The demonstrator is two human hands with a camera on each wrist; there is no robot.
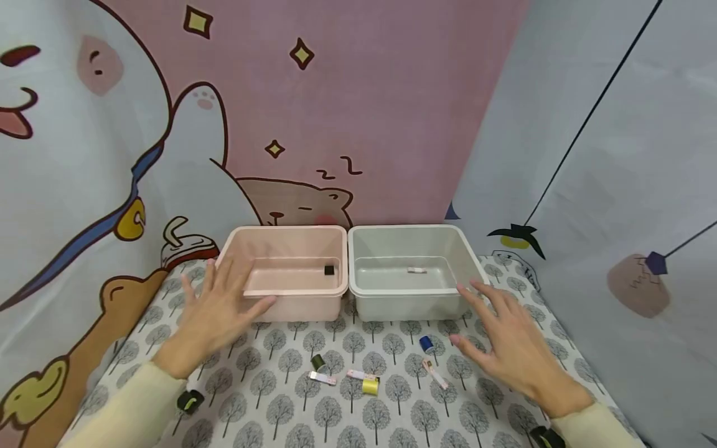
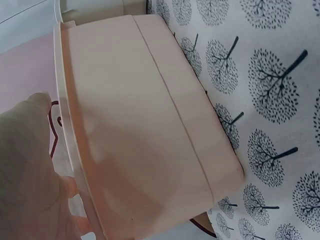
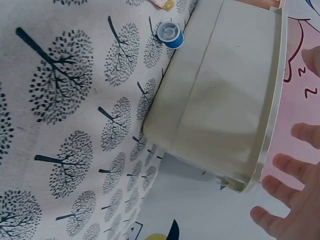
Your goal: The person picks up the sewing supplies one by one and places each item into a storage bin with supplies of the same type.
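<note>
Your left hand (image 1: 215, 311) and right hand (image 1: 511, 343), spread wide, flank pink bin (image 1: 305, 307) and grey bin (image 1: 411, 307), far edge of table (image 1: 269, 404).

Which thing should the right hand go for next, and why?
Maybe the right hand should reach down and pinch the blue spool. That hand looks empty, with its fingers spread, and the spool lies loose on the cloth, in front of the grey bin. It also looks like the loose thing closest to that hand.
</note>
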